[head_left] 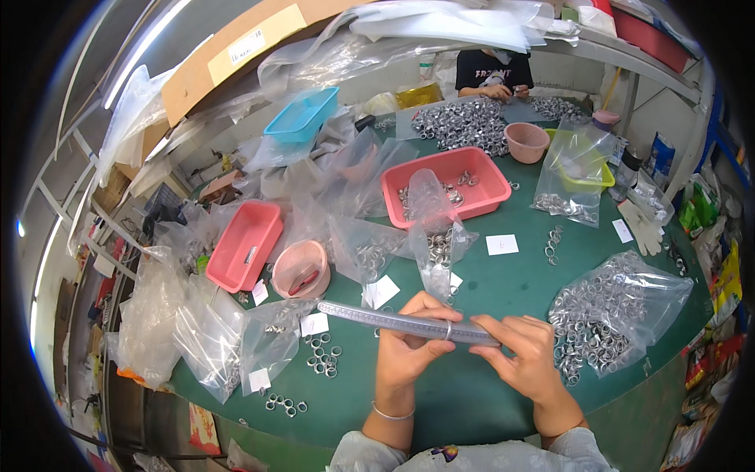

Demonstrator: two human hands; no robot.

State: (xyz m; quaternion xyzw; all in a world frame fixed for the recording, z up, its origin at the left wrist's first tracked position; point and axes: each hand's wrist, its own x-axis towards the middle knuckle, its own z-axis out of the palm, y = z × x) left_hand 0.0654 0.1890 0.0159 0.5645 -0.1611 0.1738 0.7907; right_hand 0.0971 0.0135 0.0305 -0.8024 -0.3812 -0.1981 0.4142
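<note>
A green bench (503,291) fills the room's middle, crowded with clear plastic bags and trays under shelves of cardboard and sheeting. Low and central, just above its near edge, a long tapered metal ring gauge (409,322) lies almost level, its thin end pointing left. A small silver ring (449,330) sits around it near the thick end. The left hand (409,346) grasps the gauge from below, fingers closed around it beside the ring. The right hand (525,355) pinches the thick end, fingers closed on it. Left of the hands, loose rings (323,355) lie scattered on the bench. To the right sits a bag of rings (609,311). Farther back stand a red tray (480,186), a pink round tub (301,269) and a blue basket (303,115). Across the bench another person (494,72) handles a heap of rings.
</note>
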